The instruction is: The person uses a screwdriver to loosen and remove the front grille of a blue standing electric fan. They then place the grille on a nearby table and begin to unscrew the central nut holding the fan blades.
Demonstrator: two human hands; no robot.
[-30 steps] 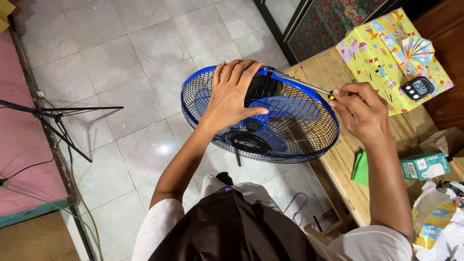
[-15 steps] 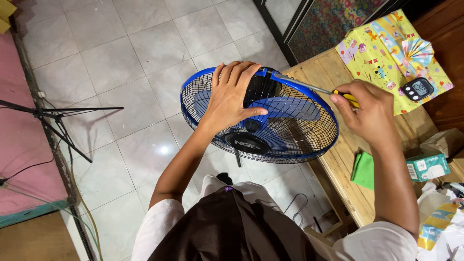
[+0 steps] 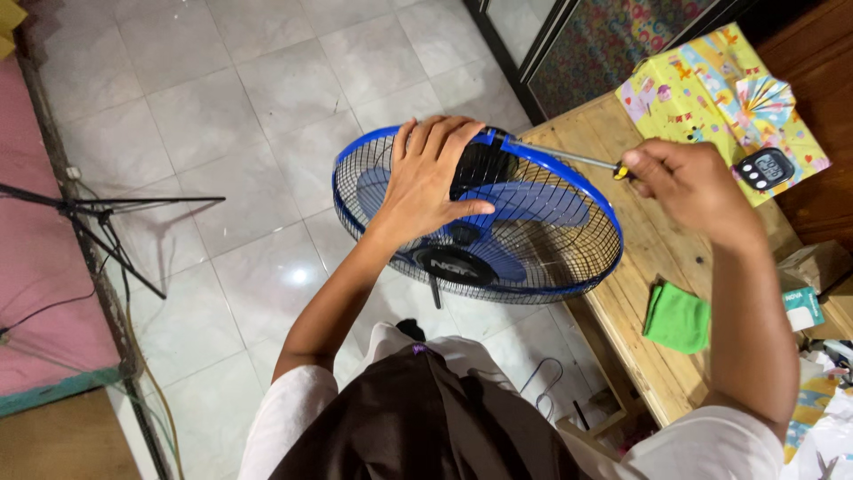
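At frame centre, my left hand [image 3: 425,182] is pressing flat on the fan [image 3: 480,213] while my right grip [image 3: 684,182] is pinching the screwdriver [image 3: 569,158] at its rim, risking slipping off the screw.

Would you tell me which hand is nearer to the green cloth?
Right. The right hand is above the green cloth at the bench, holding the screwdriver; the left hand rests flat on the fan, farther away.
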